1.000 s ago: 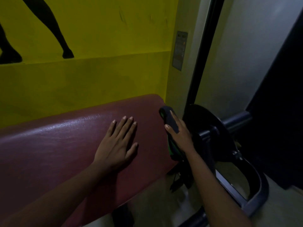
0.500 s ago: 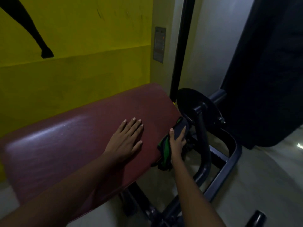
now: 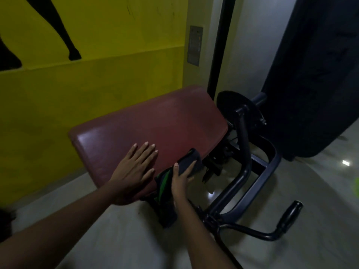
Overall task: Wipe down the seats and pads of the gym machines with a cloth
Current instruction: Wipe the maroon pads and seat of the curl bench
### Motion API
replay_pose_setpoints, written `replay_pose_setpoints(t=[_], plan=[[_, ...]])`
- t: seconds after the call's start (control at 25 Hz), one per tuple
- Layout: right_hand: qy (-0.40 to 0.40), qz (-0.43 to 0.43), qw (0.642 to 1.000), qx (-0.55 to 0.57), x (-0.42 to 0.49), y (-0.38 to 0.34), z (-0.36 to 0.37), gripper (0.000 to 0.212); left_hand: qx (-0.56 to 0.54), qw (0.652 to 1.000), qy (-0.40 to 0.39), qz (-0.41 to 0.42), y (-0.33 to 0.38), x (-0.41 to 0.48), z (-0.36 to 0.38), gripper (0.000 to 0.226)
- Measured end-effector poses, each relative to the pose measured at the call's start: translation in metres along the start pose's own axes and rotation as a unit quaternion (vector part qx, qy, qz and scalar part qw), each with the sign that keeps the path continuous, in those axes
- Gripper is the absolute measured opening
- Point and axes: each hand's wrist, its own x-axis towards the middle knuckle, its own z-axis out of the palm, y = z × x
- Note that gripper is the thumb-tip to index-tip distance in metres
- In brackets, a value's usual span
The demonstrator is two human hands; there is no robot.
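**Cloth at the pad's near edge, under your right hand**

Cloth (image 3: 188, 159), dark with a green stripe, is draped over the near edge of the maroon pad (image 3: 155, 121) at lower centre of the frame. Its upper end lies on the pad's top face and the rest hangs down toward the floor. Your right hand (image 3: 181, 179) grips it, with the thumb on one side and the fingers on the other, and holds it against that edge. Your left hand (image 3: 134, 171) lies flat on the pad just to the left, fingers straight and together, holding nothing, with a narrow gap between it and the cloth.

The pad's long axis runs from left centre up toward the upper right, where it ends just beside the black weight plate (image 3: 233, 105). Most of the top face therefore lies up and away from your right hand. That hand is the nearer one to the edge, so I judge the next stroke is its job, either along the edge or up across the face. Your left hand sits where a leftward stroke would go.

A second ago the cloth was up at the pad's right end, close to the weight plate. Half a second ago it was lower on that end. It now sits round the corner on the near edge, closer to your left hand, which has kept its flat rest on the pad.
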Motion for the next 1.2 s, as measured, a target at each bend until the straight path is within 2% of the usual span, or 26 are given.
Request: replay_pose_setpoints(t=[0.12,0.2,0.36,0.44,0.52,0.68,0.76,0.84,0.88,0.92,0.96,1.04,1.12,1.2], plan=[[-0.038,-0.034,0.998,-0.025,-0.053,0.022,0.019,0.074,-0.008,1.000,-0.020,-0.023,-0.006,-0.040,0.002,0.061],[-0.041,-0.058,0.997,-0.012,-0.054,0.023,0.013,0.068,-0.003,1.000,-0.015,-0.025,-0.005,-0.054,0.003,0.060],[0.055,-0.025,0.996,0.061,0.011,-0.009,-0.008,0.064,-0.001,0.999,0.010,-0.030,-0.003,-0.056,0.009,0.060],[0.097,-0.020,0.994,0.046,0.015,-0.012,-0.004,0.062,-0.004,0.999,0.029,-0.025,-0.001,-0.057,0.013,0.060],[0.104,-0.042,0.994,0.003,-0.009,-0.002,0.015,0.063,0.007,0.999,0.043,-0.026,-0.001,-0.056,0.013,0.060],[0.014,-0.091,0.995,-0.036,-0.070,0.031,0.039,0.065,0.007,0.998,0.045,-0.044,0.002,-0.063,0.011,0.054],[-0.040,-0.134,0.988,-0.061,-0.086,0.043,0.025,0.061,-0.032,0.993,0.060,-0.094,0.014,-0.081,0.006,0.050],[-0.079,-0.235,0.961,-0.119,-0.091,0.051,-0.004,0.057,-0.111,0.975,0.087,-0.173,0.039,-0.110,0.000,0.048],[-0.098,-0.311,0.931,-0.166,-0.087,0.051,-0.020,0.058,-0.161,0.955,0.102,-0.226,0.055,-0.123,-0.002,0.049],[-0.117,-0.399,0.881,-0.225,-0.079,0.047,-0.035,0.063,-0.211,0.928,0.118,-0.285,0.071,-0.135,-0.004,0.050],[-0.132,-0.490,0.811,-0.291,-0.063,0.043,-0.045,0.070,-0.256,0.892,0.135,-0.348,0.088,-0.142,-0.004,0.051],[-0.164,-0.654,0.626,-0.392,-0.020,0.028,-0.054,0.074,-0.338,0.793,0.162,-0.480,0.116,-0.147,-0.004,0.051],[-0.217,-0.747,0.447,-0.441,0.019,0.008,-0.047,0.069,-0.402,0.684,0.184,-0.580,0.137,-0.141,-0.005,0.047],[-0.259,-0.801,0.304,-0.446,0.042,0.001,-0.030,0.066,-0.419,0.610,0.218,-0.636,0.148,-0.133,-0.008,0.047]])
